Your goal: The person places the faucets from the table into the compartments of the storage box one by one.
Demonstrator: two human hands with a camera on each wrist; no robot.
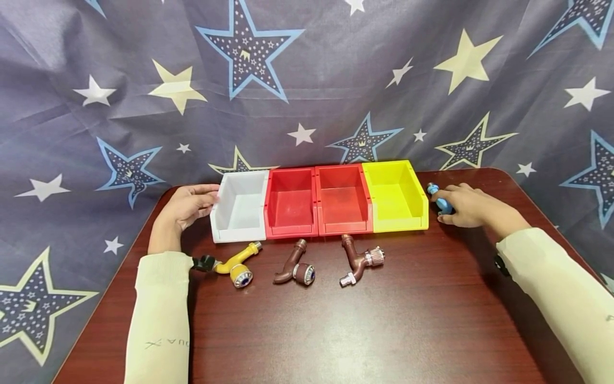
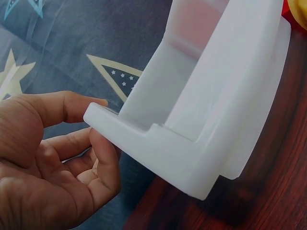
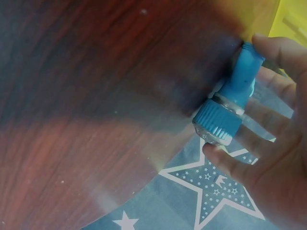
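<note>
My left hand point(image 1: 188, 207) is at the left side of a white bin point(image 1: 242, 234) and pinches its edge. In the left wrist view the thumb and fingers point(image 2: 104, 160) meet at that white rim. Right of the yellow bin point(image 1: 400, 225), my right hand point(image 1: 472, 207) holds a blue tap point(image 1: 443, 206) low over the table. The right wrist view shows the blue tap point(image 3: 223, 115) with its ribbed knob, fingers around it. Part of the tap is hidden by the hand in the head view.
Two red bins point(image 1: 291, 230) stand between the white and yellow ones. In front lie a yellow tap point(image 1: 236, 262), a brown tap point(image 1: 291, 266) and another brown tap point(image 1: 356, 261) on the dark wooden table point(image 1: 307, 336). A star-patterned cloth point(image 1: 307, 106) hangs behind.
</note>
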